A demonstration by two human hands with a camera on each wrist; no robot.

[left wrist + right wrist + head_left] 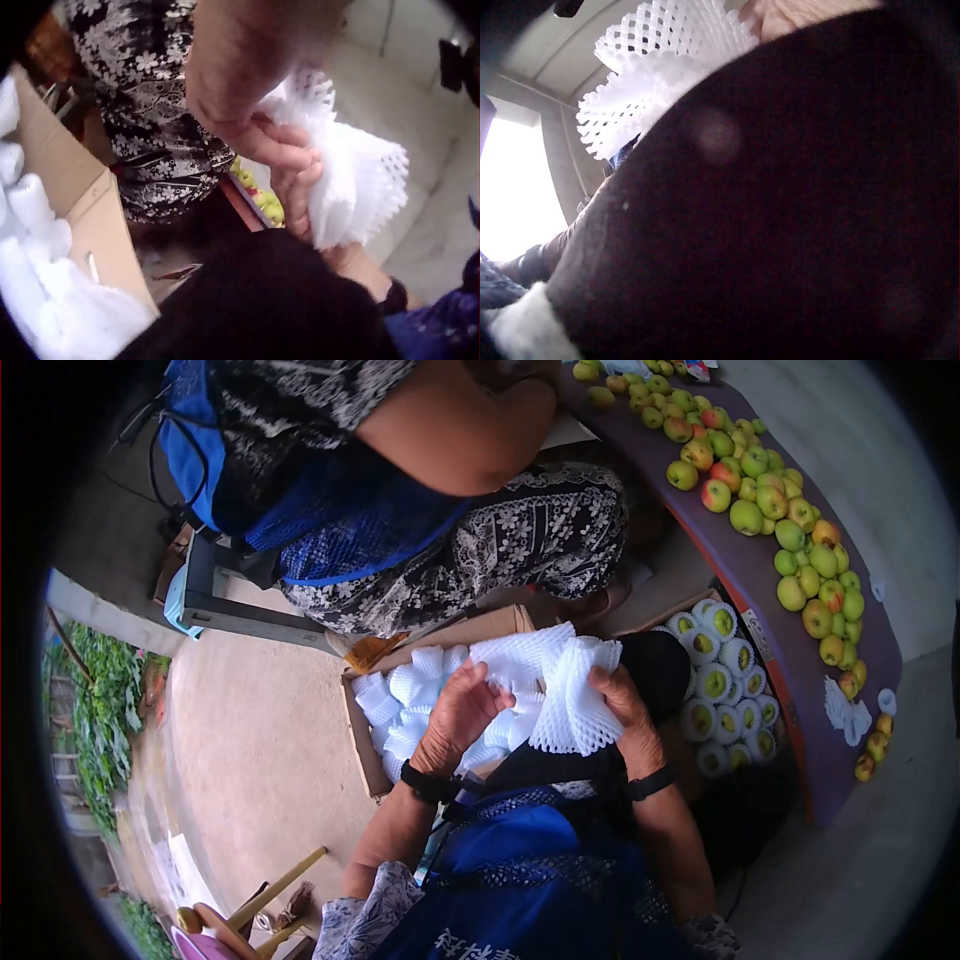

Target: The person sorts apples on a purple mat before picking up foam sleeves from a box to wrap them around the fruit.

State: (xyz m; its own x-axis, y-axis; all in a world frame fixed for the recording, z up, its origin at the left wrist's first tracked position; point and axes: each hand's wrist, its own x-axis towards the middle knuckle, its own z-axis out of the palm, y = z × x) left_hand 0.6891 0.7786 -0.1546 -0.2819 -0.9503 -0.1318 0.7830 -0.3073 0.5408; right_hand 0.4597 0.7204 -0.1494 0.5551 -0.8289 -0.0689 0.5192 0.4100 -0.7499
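White foam net sleeves [575, 700] are bunched between the two hands, their mesh ends flared. My right hand [628, 715] grips the bunch from its right side, thumb on top. My left hand [465, 710] has its fingers curled at the left edge of the foam. In the left wrist view, the left hand [255, 127] bends its fingers against the white foam net [352, 184]. The right wrist view shows the mesh foam [660, 67] beside part of the right hand [802, 16]; dark cloth hides the rest.
A cardboard box [362, 745] of foam sleeves lies below the left hand. Sleeved apples [715, 680] fill a box at the right. Loose apples [770, 500] lie on a purple-covered table [690, 510]. Another person [430, 510] sits opposite.
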